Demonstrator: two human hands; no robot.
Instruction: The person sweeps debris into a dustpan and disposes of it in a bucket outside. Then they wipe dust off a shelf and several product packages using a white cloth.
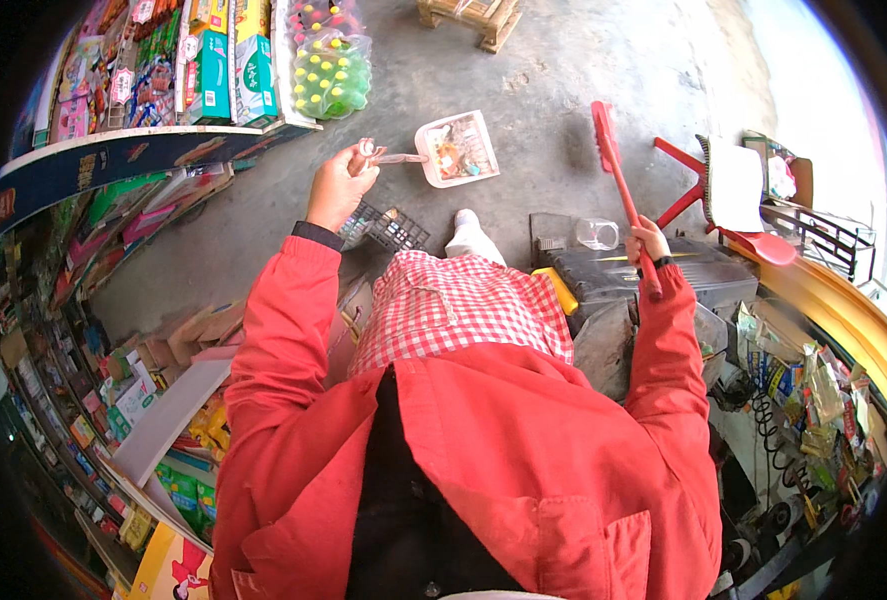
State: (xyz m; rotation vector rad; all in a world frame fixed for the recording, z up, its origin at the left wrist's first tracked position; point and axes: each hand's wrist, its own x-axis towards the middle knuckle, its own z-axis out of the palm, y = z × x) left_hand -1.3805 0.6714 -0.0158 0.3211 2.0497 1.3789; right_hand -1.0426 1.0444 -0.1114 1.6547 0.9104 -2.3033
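My left hand [344, 185] grips the end of the handle of a pale pink dustpan [431, 174], whose pan holds mixed litter and points away to the right. In my right hand [646, 241] is the shaft of a red plastic broom [618, 176], its bristled head up and away from me, to the right of the dustpan and apart from it. Below both, the red-and-white checked cloth [458, 304] covers my lap or legs, and one white shoe [467, 219] shows on the concrete floor [537, 82].
Snack shelves [150, 146] line the left, beside wrapped bottles with yellow caps [331, 75]. A wooden pallet [473, 19] lies ahead. A black plastic crate [394, 229] is near my feet. To the right are a clear jar [597, 234], a dark bin [638, 270] and a red chair [758, 244].
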